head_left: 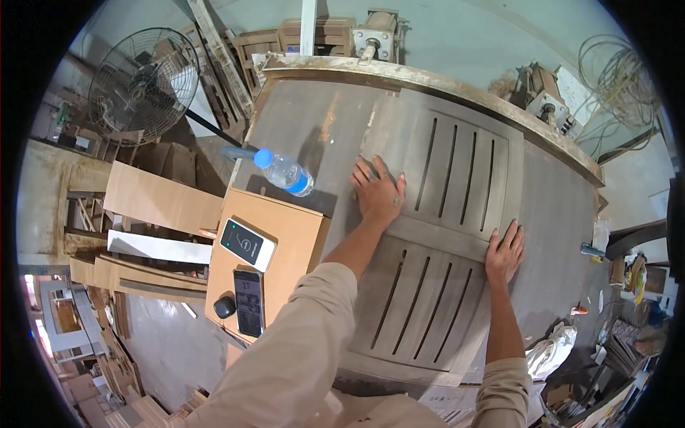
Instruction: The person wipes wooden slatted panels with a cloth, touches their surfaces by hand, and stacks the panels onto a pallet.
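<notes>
A grey-brown wooden door panel (437,234) lies flat on the worktable (314,107). Long narrow slots run through its upper and lower sections, with a plain rail between them. On the panel's left side, near that rail, my left hand (378,194) rests palm down with fingers apart. My right hand (504,253) lies across the right edge at about the rail's level, fingers stretched out. Neither hand grips anything.
Left of the panel, a cardboard box (303,228) carries a white device (246,245), a phone (248,303) and a small black object (225,307). A water bottle (285,172) stands behind it. A raised beam (428,78) borders the far edge; a fan (145,85) stands far left.
</notes>
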The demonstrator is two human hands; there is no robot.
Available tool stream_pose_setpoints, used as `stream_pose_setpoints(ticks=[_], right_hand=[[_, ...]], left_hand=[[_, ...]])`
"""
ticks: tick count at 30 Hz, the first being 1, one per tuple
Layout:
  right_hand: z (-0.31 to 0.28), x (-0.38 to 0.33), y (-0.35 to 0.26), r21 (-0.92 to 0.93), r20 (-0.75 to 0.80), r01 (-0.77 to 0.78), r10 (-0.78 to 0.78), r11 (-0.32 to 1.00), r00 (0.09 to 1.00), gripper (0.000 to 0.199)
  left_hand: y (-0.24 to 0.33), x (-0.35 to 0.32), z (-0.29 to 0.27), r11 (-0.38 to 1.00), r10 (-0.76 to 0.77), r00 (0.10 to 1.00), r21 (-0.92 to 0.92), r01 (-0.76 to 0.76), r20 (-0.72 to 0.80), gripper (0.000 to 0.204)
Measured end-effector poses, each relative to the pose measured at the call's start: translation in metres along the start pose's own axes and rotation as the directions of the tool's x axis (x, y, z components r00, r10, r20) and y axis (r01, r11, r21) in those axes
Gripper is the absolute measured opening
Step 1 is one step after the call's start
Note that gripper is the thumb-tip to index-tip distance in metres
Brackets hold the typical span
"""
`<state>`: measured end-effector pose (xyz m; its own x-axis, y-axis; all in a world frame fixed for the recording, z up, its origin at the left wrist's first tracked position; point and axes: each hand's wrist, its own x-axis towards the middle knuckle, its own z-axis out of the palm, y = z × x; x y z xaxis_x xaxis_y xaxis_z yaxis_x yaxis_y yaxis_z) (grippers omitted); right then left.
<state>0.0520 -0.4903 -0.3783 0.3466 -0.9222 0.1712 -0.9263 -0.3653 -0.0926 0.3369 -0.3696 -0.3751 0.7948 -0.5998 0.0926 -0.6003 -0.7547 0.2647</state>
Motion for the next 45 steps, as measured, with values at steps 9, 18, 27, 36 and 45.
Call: stream_pose_setpoints(ticks=[9, 18, 27, 36, 45], right_hand=[[0.007, -0.003, 0.0, -0.017, -0.031, 0.024, -0.025, 1.0, 0.999, 0.06], [0.008, -0.003, 0.003, -0.073, 0.013, 0.002, -0.001, 0.997, 1.0, 0.058], [0.001, 0.0, 0.0, -0.035, 0.054, -0.027, 0.029, 0.999, 0.998, 0.057], [-0.003, -0.002, 0.0, -0.101, 0.074, -0.021, 0.028, 0.995, 0.997, 0.058], [-0.007, -0.004, 0.001, 0.033, -0.033, -0.049, 0.05, 0.998, 0.998, 0.058]], left_hand=[[-0.008, -0.001, 0.004, 0.999, 0.041, 0.998, 0.021, -0.04, -0.054, 0.071], [-0.002, -0.002, 0.005, 1.0, 0.024, 0.999, 0.016, -0.024, -0.04, 0.073], [-0.008, -0.002, 0.01, 0.994, 0.075, 0.99, 0.094, -0.064, -0.121, 0.072], [-0.007, -0.001, 0.012, 0.991, 0.076, 0.992, 0.119, -0.064, -0.101, 0.07], [-0.012, 0.002, 0.022, 0.97, 0.139, 0.98, 0.22, -0.105, -0.143, 0.068]])
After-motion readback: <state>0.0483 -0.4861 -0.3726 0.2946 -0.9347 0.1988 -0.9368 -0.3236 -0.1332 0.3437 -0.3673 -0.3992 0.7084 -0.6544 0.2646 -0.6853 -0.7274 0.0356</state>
